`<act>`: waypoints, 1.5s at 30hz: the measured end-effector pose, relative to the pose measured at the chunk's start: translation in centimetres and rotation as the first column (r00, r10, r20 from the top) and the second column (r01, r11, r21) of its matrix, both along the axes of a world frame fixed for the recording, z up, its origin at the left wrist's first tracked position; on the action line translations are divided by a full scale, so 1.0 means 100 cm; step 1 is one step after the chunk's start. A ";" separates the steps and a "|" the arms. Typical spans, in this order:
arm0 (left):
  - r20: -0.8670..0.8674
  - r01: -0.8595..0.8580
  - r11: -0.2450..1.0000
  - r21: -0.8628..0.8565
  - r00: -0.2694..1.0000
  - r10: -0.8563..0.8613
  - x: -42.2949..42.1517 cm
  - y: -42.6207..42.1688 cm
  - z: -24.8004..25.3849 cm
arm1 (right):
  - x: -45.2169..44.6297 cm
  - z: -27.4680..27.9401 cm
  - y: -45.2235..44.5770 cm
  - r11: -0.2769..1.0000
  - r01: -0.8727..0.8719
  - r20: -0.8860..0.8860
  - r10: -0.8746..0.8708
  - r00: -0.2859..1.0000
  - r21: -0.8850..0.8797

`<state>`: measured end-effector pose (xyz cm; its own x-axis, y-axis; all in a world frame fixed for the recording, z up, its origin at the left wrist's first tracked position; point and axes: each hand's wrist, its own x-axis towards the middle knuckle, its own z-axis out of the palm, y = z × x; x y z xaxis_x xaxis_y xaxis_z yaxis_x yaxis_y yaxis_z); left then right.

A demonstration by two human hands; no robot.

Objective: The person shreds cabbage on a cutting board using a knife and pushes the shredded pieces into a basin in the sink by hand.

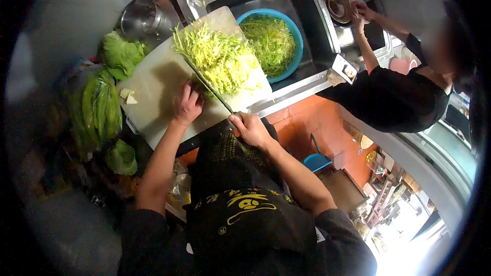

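My right hand (250,129) is closed round the handle of a kitchen knife (208,84), whose long blade slants across the cutting board (158,117). To the blade's left, my left hand (188,105) rests on the board with its fingers curled in close to the blade. Whatever lies under those fingertips is mostly hidden; a little green shows beside them. A heap of shredded pale green leaf vegetable, probably cabbage or lettuce (217,59), lies along the blade's far side. Two small pale scraps (129,96) sit at the board's left edge.
A blue basin (299,53) of shredded greens stands in the sink (314,25). Left of the board are a leafy head (120,53), bagged long green vegetables (97,110), another green head (121,157) and a metal bowl (140,20). A co-worker (394,94) handles dishes at the right.
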<state>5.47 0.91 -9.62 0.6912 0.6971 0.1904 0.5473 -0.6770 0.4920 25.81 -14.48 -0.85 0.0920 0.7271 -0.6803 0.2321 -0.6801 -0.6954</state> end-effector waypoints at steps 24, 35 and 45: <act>-0.112 0.068 0.995 0.076 0.992 -0.060 -0.013 -0.004 -0.013 | -0.004 0.025 -0.008 0.998 -0.054 0.038 0.055 0.998 -0.021; -0.126 0.069 0.992 0.104 0.990 -0.055 -0.020 -0.013 -0.021 | -0.005 0.021 -0.008 0.999 -0.037 0.009 0.037 0.999 -0.006; 0.025 0.069 0.984 0.162 0.997 -0.074 -0.019 -0.009 -0.030 | -0.005 0.025 -0.015 0.997 -0.065 0.031 0.066 0.997 -0.042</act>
